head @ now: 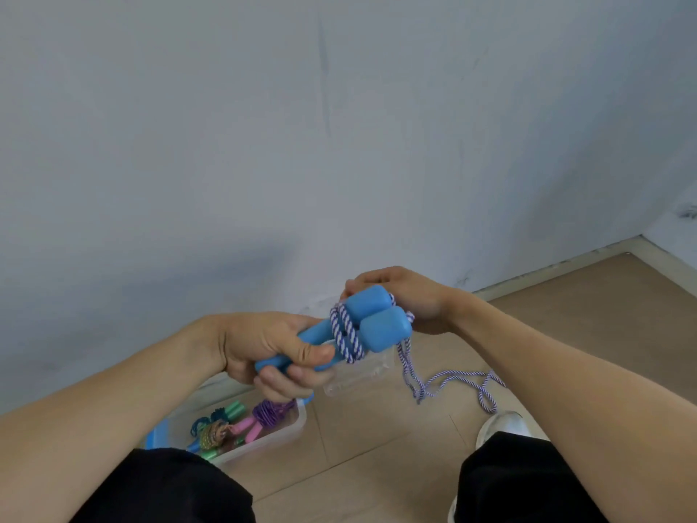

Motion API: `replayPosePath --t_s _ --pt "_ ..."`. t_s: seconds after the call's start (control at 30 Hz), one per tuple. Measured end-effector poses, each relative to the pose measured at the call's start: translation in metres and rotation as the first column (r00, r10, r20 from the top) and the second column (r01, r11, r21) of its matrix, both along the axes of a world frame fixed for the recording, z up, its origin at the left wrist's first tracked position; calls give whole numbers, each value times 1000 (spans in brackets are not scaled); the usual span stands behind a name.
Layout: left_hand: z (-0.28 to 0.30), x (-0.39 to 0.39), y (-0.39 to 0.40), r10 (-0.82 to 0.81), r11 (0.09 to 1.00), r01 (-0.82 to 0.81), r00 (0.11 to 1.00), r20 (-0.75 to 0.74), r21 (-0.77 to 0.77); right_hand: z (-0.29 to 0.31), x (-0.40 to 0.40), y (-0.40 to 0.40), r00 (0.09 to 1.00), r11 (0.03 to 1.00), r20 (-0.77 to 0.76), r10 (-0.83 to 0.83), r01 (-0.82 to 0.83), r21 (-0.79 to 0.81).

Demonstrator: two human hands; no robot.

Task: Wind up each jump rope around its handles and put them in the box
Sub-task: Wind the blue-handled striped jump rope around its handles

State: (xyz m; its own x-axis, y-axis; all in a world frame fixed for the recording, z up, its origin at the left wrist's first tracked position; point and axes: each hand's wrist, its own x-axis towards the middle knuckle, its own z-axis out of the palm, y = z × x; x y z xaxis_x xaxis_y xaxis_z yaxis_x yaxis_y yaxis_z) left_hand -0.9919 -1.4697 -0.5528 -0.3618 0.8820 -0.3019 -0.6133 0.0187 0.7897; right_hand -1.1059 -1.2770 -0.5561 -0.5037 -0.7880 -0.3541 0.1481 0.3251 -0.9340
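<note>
Seen from above, looking down at two bare arms over a wood floor (377,439) by a pale wall (264,126). Left hand (271,349) curled round two blue handles (362,322), held side by side, thumb pressed on top. A few turns of purple-and-white rope (349,334) wrapped round them near the thick ends. Right hand (407,296) behind those ends, fingers curled, pinching the rope; the rest trailing loose to the floor. Below, clear box (264,439) on the floor, holding wound ropes (241,424) in green, pink and purple. Black trousers (169,488) and a white shoe (501,424) at the bottom edge.

handles (371,322): blue | rope (449,383): purple-white striped | box (264,443): clear
</note>
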Motion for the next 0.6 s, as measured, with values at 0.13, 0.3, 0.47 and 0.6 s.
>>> replayPosePath --t_s 0.13,0.3,0.47,0.6 --pt "1 -2 -2 58 993 -61 998 33 98 -1 -5 -3 995 993 28 -93 95 -66" --pt "4 -2 1 75 986 -81 996 45 145 5 11 -10 970 972 239 41 17 -236" --pt "1 1 -1 132 980 -147 985 112 137 0 4 -15 889 949 446 101 49 -312" --pt "8 2 -4 156 969 -165 986 63 182 -11 -2 -16 843 884 483 237 19 -466"
